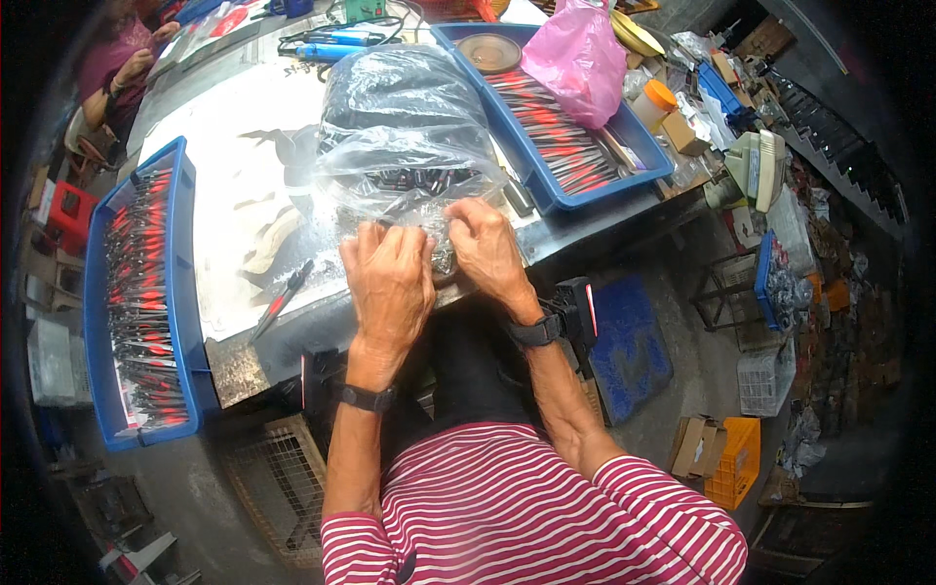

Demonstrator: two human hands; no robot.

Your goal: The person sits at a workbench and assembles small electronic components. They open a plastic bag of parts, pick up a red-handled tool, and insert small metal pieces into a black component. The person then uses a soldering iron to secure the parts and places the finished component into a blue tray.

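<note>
Bag (405, 97), clear film, is laid at upper centre of frame on the table (327, 324), near end toward the worker. Dark parts (419, 181) are seen through the film.

Progress, left to right: at left of frame, left tray (185, 292) is well filled with red-and-black tools. One loose tool (283, 300) is left on the table between left tray and the hands. At centre, Bag is judged well filled; near end looks loose and unsealed, so closing is judged not done. At upper right, right tray (614, 192) is also stocked with similar tools; pink bag (580, 63) and dish (489, 53) are rested on it. Whether tray contents are meant for Bag can't be told.

Pose: left hand (390, 271) is held at Bag's near end, back up, fingers curled; forearm is brought nearly straight up from lower edge. Right hand (485, 249) is set just beside it, angled to upper left, forearm slanted in from lower right. Both are closed, film apparently pinched; fingertips are partly hidden, exact grip not confirmed. Dark bands are worn on both wrists.
</note>
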